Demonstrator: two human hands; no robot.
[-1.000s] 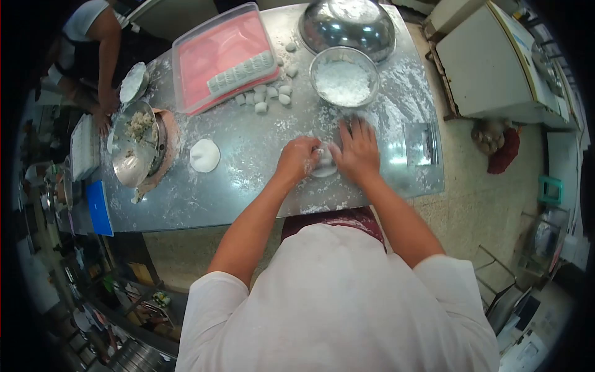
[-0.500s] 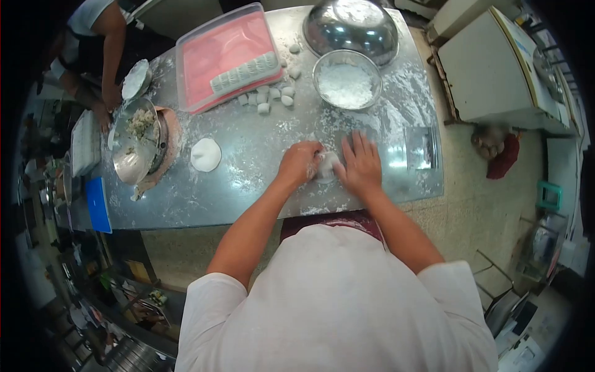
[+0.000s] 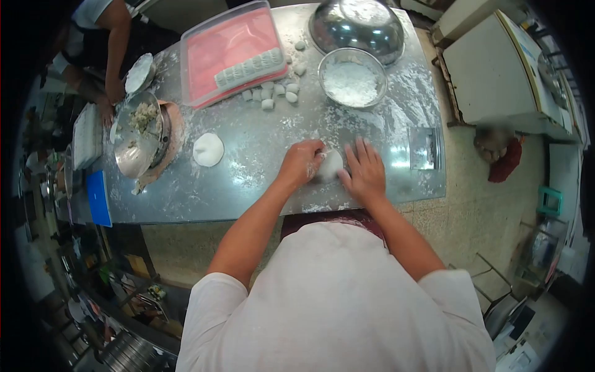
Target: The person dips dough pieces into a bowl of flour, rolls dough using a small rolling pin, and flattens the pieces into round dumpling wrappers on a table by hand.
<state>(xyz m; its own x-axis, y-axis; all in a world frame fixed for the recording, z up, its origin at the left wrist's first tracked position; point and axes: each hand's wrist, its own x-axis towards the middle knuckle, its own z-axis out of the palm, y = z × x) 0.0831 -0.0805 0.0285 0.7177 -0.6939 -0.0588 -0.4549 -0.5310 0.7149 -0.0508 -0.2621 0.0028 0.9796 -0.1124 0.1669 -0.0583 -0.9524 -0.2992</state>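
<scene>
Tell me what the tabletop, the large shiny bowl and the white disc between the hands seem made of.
The tabletop looks like stainless steel: grey, with glossy reflections. The large bowl seems polished metal, with sharp highlights. The white disc looks matte and smooth, perhaps dough.

1 white dough disc [image 3: 331,165], seemingly thin, flat on the table [image 3: 254,139]
</scene>
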